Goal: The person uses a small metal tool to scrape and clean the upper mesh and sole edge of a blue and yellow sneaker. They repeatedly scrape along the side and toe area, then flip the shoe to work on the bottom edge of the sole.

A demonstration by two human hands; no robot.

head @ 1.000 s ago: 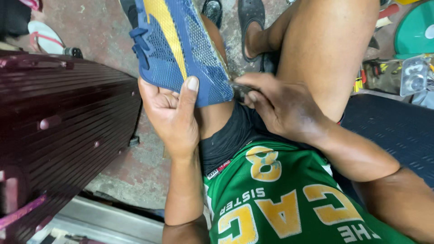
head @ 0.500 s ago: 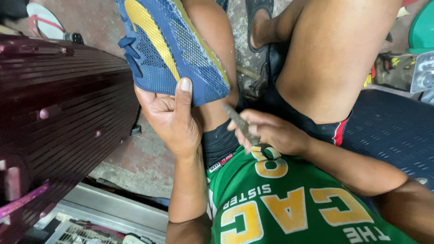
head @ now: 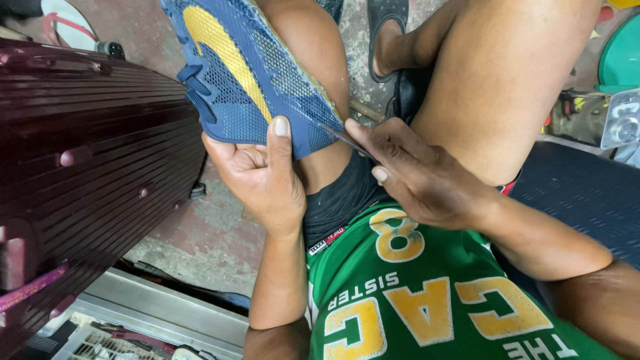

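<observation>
Here, the left hand (head: 263, 175) grips a blue shoe (head: 250, 73); right hand (head: 417, 177) fingers pinch a thin tool (head: 347, 140) at its edge, work unfinished.

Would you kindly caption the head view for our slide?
Left hand grips a blue-and-yellow mesh shoe; right hand presses a thin tool against its edge.

Soft even daylight, faint shadows; sharp focus at centre, mild wide-angle stretch at edges, no glare.

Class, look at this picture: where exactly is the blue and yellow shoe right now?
In the head view, the blue and yellow shoe sits upper left of centre, gripped by the left hand, resting against the knee beside the maroon suitcase.
</observation>
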